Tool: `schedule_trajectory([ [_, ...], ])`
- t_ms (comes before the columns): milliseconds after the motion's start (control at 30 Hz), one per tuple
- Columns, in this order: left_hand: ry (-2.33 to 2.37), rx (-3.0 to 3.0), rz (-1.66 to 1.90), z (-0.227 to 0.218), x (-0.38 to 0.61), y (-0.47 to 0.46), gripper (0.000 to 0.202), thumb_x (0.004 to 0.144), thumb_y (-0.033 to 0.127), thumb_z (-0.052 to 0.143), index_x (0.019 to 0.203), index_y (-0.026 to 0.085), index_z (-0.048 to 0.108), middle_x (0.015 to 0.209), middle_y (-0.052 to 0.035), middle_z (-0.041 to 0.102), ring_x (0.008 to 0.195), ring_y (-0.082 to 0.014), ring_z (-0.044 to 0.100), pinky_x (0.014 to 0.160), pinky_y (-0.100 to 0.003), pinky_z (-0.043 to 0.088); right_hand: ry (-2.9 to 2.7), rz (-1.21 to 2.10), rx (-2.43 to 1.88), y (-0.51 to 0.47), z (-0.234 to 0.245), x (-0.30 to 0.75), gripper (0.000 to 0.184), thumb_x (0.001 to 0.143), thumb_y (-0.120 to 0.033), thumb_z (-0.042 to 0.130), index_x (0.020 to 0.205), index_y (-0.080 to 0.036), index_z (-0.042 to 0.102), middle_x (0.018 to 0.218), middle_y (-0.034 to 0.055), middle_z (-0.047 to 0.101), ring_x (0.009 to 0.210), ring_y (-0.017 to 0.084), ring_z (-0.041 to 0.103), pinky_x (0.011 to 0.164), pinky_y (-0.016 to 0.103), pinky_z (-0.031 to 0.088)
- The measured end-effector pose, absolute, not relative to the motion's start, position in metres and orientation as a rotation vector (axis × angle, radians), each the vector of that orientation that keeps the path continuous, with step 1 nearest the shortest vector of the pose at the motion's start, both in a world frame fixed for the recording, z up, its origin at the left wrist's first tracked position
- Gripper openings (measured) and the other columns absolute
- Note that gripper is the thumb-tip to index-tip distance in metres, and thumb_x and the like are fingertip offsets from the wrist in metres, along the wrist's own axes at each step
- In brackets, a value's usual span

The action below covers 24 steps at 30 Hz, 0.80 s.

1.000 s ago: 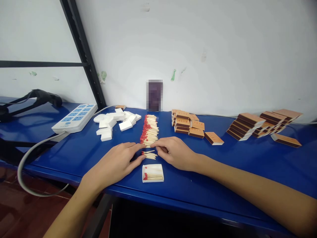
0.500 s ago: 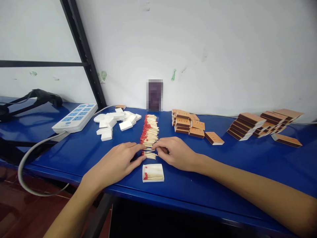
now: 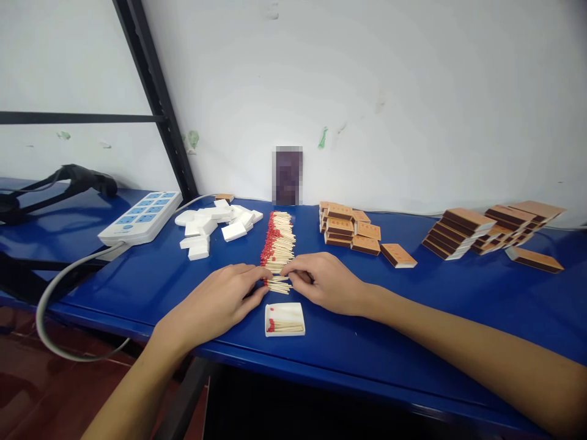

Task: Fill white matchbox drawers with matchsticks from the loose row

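Note:
A long heap of red-headed matches [image 3: 280, 244] lies on the blue table, heads toward the left. My left hand [image 3: 220, 296] is at the near end of the heap, thumb and forefinger closed around the head ends of a few matches. Across from it, my right hand [image 3: 328, 281] is curled, its thumb and forefinger pinching at the plain stick ends of the same matches. Its other fingers are folded under and partly hidden. Just in front of both hands sits a white matchbox tray [image 3: 291, 310], holding several matches along its near side and a loose red head.
White trays [image 3: 199, 227] lie piled at the left, near a power strip [image 3: 140, 219] with a grey cable. Brown matchboxes [image 3: 339, 227] are stacked right of the heap, and more stacked matchboxes [image 3: 463, 229] stand farther right. A blurred dark rectangle [image 3: 287, 177] is at the wall.
The fingertips of my left hand have drawn slightly closer together at the match heads. My right hand has hardly moved. The whole view has shifted very slightly.

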<state>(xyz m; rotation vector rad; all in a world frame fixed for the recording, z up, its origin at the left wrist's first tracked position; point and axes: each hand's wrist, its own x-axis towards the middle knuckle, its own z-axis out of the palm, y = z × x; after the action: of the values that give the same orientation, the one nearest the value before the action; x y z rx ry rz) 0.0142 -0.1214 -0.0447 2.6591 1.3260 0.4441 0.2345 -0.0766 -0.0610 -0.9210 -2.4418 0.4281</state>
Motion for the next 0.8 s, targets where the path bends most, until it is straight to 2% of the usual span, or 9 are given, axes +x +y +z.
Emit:
schedule_trajectory([
  [233,1.349,2.679,0.465,-0.0465,0.0139,-0.1205,0.031,0.099,0.034,0.043,0.124,0.025,0.058,0.105,-0.0031,0.068,0.094,-0.0217,0.065,0.081,-0.034,0.049,-2.364,0.765,-1.011,-0.0708,-0.0565,0.2381,0.02,0.081,-0.013,0.055,0.09,-0.016,0.072,0.054,-0.0072,0.043,0.05,0.007,0.036,0.053,0.022,0.031],
  [500,1.348,2.674,0.391,-0.0466,0.0128,-0.1199,0.026,0.1,0.035,0.041,0.114,0.025,0.06,0.109,-0.0015,0.066,0.098,-0.0205,0.062,0.086,-0.035,0.048,-2.363,0.793,-0.972,-0.0708,-0.0575,0.2386,0.014,0.078,-0.013,0.056,0.083,-0.016,0.069,0.052,-0.008,0.041,0.049,0.007,0.035,0.053,0.021,0.031],
  [800,1.344,2.663,0.403,-0.0456,0.0145,-0.1196,0.026,0.1,0.034,0.041,0.112,0.024,0.061,0.104,-0.002,0.067,0.094,-0.0196,0.063,0.084,-0.033,0.048,-2.421,0.825,-0.94,-0.0732,-0.0536,0.2419,0.024,0.074,-0.011,0.058,0.095,-0.017,0.066,0.057,-0.0087,0.044,0.051,0.007,0.037,0.055,0.021,0.032],
])
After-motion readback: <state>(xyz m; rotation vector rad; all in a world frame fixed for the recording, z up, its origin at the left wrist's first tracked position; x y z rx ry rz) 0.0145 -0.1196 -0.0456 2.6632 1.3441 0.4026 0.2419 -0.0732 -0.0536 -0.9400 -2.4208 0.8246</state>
